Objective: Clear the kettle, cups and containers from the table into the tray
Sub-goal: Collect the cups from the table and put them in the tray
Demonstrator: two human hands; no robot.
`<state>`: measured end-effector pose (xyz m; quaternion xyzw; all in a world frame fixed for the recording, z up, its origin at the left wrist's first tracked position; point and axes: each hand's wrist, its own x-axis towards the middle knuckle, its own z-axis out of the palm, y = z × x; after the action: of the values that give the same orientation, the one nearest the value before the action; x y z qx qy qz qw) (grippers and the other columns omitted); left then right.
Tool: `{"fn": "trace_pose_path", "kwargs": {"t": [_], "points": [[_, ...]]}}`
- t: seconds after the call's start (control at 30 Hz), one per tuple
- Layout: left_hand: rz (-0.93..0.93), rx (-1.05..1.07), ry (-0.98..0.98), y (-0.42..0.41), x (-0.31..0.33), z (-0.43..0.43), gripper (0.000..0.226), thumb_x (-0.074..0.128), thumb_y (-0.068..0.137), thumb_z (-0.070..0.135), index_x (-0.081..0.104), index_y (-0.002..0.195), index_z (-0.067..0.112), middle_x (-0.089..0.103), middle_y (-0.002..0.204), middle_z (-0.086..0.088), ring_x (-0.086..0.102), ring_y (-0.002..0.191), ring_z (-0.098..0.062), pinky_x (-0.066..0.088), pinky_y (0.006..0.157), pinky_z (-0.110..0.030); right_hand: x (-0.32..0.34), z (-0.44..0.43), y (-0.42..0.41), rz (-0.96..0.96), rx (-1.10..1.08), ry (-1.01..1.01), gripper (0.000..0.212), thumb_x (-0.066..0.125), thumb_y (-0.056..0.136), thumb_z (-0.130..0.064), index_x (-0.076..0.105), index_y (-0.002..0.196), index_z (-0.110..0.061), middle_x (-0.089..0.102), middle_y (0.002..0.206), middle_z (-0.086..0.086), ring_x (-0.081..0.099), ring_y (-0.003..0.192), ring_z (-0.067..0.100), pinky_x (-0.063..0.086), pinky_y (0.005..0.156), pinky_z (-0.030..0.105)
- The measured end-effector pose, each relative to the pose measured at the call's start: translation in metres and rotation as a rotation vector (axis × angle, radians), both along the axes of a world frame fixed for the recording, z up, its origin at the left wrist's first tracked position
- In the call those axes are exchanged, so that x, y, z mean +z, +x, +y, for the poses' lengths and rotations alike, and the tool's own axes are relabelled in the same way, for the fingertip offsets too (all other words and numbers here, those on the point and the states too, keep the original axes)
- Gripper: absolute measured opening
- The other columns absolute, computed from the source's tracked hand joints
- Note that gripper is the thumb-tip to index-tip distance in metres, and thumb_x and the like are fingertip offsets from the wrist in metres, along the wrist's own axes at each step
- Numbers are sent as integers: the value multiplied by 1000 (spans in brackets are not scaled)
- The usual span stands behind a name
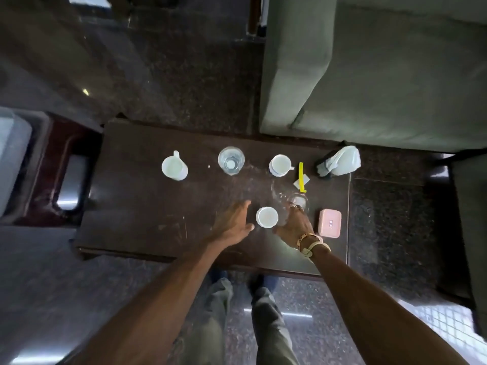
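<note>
White cup (267, 217) upright, between left hand (234, 222) and right hand (292, 227).

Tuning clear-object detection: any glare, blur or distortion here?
Head view: edges bend, wide-angle; overall soft; glare spots on the polished dark stone floor; the clear glass vessel in the right hand nearly vanishes against the dark wooden table.

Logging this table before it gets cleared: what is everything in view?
jug: one, white, table's left end
glass: one, clear, right of jug
saucered cup: one, white, right of glass
plain cup: one, white, near front
vessel: one, clear, right of plain cup
stick: one, yellow, beside saucered cup
cloth: one, white, far right
box: one, pink, near right edge
table: one, dark, centre
sofa: one, green, upper right
left hand: one, open, by plain cup
right hand: one, grip on vessel
</note>
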<state>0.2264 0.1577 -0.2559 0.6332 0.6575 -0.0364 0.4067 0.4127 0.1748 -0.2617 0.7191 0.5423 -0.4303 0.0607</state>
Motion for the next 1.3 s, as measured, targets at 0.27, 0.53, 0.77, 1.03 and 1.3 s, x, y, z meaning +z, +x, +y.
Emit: {"fn": "trace_pose_path", "kwargs": {"t": [0.27, 0.53, 0.77, 1.03, 1.3], "points": [[-45, 73, -76, 29, -61, -22, 82, 68, 90, 30, 20, 155, 14, 25, 160, -7, 27, 147, -25, 31, 114, -38, -50, -3, 12, 0, 142, 1, 100, 80, 65, -32, 32, 151, -21, 43, 142, 11, 46, 131, 31, 46, 104, 38], [-72, 162, -52, 45, -95, -11, 79, 79, 78, 15, 36, 144, 20, 43, 143, -7, 54, 123, -28, 46, 100, -36, -84, 12, 4, 9, 202, 3, 94, 87, 61, -26, 42, 143, -21, 49, 136, 9, 51, 123, 33, 49, 99, 44], [-119, 327, -33, 63, -117, -10, 68, 81, 76, 15, 50, 136, 21, 59, 130, -3, 53, 121, -24, 44, 97, -34, -109, 4, 2, 6, 226, 12, 79, 80, 72, -29, 45, 143, -34, 58, 129, 5, 57, 119, 29, 51, 94, 42], [-194, 431, -45, 50, -64, -10, 67, 88, 66, 16, 62, 127, 25, 72, 112, 2, 66, 104, -17, 54, 90, -33, -69, 3, 3, 17, 259, 78, 61, 79, 61, -39, 58, 118, -31, 67, 110, -3, 67, 99, 22, 57, 77, 35], [-227, 534, 215, 3, 102, 9, 60, 85, 62, 10, 69, 117, 26, 75, 105, 7, 68, 96, -11, 54, 87, -29, 95, 48, -50, 127, 430, 294, 56, 72, 56, -44, 63, 110, -31, 70, 103, -7, 68, 97, 20, 56, 80, 34]]}}
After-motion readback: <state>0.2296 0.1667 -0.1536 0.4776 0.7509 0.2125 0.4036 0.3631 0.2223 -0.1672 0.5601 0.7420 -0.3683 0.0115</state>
